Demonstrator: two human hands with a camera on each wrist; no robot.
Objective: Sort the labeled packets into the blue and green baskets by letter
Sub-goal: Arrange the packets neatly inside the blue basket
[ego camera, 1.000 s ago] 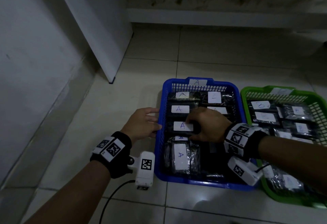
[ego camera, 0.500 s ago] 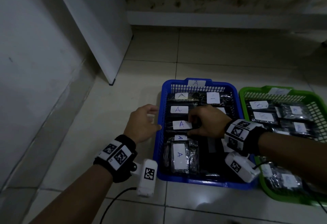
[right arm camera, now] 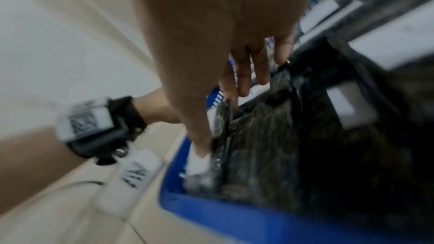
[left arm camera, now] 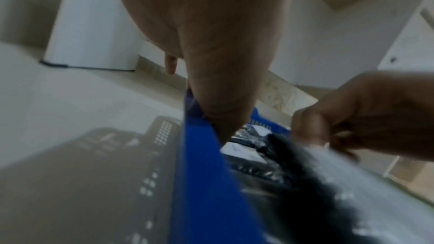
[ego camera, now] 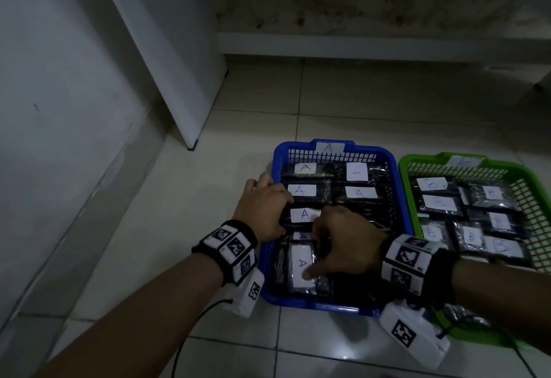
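The blue basket holds several black packets with white "A" labels. To its right, the green basket holds several "B" packets. My right hand is inside the blue basket over the nearest A packet. Its thumb presses the label and its fingers curl over the packet's far edge, as the right wrist view shows at the packet. My left hand straddles the basket's left rim. Its thumb points down inside the rim, and its fingers are mostly hidden.
A white wall runs along the left and a white panel stands at the back left. A low ledge crosses the back. The baskets sit side by side on pale floor tiles. A camera cable trails on the floor.
My left hand moved right from the floor beside the blue basket onto its rim. My right hand drew back from the third A packet to the nearest one.
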